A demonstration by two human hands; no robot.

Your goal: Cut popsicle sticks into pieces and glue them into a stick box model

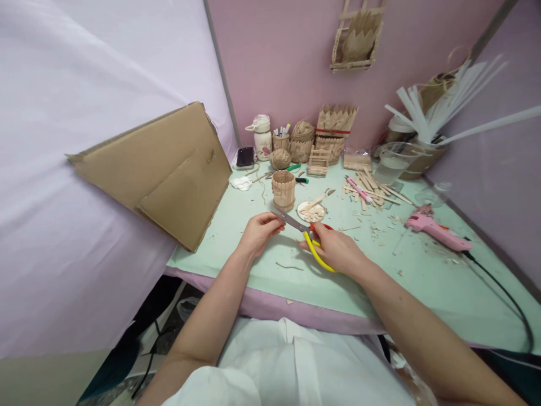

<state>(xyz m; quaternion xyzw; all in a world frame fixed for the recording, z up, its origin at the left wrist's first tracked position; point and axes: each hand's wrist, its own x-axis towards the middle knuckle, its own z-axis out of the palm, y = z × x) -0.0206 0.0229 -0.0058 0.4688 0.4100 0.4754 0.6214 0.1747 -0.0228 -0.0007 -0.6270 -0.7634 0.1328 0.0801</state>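
My right hand is wrapped round the handles of a pair of scissors with yellow and red grips. The metal blades point up and left, their tip close to my left hand. The fingers of my left hand are pinched together; what they hold, if anything, is too small to make out. Just beyond the blades stands a small round cup made of wooden pieces, upright on the green tabletop. To its right lies a white disc with wood bits on it.
A pink glue gun with a black cord lies on the right. Wooden sticks are piled before a clear plastic cup. A cardboard sheet leans at the left. A bottle, phone and twine ball stand or lie behind.
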